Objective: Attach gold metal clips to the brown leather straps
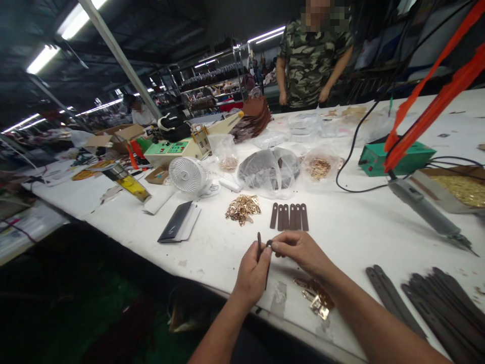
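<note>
My left hand (250, 273) is closed around a dark brown leather strap (259, 243), one end poking up past the fingers. My right hand (297, 246) pinches the strap's bent tip close to my left thumb. Whether a small metal part sits in that pinch is too small to tell. Just beyond the hands lies a row of short brown leather tabs (292, 220) with holes near their tops. A heap of gold metal fittings (243, 208) is to their left. More gold fittings (320, 307) lie by my right forearm, which partly covers them.
Long dark straps (441, 308) are stacked at the right. An electric screwdriver (424, 207) hangs there beside a green box (396, 161). A white fan (186, 174), a notebook (176, 222) and a plastic bag (269, 172) occupy the table. Across it stands a person in camouflage (312, 60).
</note>
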`<state>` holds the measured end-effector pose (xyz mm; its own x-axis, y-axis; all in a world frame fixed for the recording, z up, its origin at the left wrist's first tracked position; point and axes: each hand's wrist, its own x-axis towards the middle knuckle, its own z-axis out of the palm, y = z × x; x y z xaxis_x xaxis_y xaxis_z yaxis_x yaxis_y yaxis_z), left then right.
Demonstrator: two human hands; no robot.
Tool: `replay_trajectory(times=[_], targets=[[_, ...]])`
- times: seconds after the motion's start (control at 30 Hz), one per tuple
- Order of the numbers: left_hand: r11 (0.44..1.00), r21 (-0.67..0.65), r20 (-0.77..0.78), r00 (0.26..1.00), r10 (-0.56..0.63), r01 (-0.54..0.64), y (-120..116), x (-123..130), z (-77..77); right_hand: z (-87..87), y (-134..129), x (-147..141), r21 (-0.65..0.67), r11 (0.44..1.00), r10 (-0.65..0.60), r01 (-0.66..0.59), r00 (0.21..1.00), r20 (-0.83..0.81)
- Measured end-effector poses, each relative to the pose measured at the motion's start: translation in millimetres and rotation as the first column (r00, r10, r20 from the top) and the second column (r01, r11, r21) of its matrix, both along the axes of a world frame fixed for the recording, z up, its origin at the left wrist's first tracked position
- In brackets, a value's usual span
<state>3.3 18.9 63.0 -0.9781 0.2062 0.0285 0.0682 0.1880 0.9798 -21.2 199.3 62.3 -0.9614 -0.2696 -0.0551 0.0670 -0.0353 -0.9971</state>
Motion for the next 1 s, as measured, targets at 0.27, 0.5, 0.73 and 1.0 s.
replay_trajectory(times=[0.27, 0.5, 0.73, 1.0], targets=[[0.998, 0.026, 0.079, 0.995, 0.059, -0.061, -2.8, -2.3, -13.0, -0.4, -6.4, 3.5, 0.154, 0.987, -0.034, 0.036, 0.999, -0.02], [0.993, 0.049, 0.136, 0.986, 0.101, -0.108, -0.4, -6.2, -22.3, -5.4, -14.0, 2.5, 0.219, 0.973, -0.077, 0.078, 0.997, -0.013], [0.992, 0.04, 0.135, 0.984, 0.117, -0.123, 0.4, -7.3, -24.9, -10.9, -16.5, 2.2, 0.239, 0.968, -0.073, 0.075, 0.997, -0.015], [0.995, 0.033, 0.129, 0.988, 0.085, -0.09, 2.0, -5.2, -23.7, -1.1, -13.3, 3.1, 0.275, 0.959, -0.071, 0.072, 0.997, -0.01]])
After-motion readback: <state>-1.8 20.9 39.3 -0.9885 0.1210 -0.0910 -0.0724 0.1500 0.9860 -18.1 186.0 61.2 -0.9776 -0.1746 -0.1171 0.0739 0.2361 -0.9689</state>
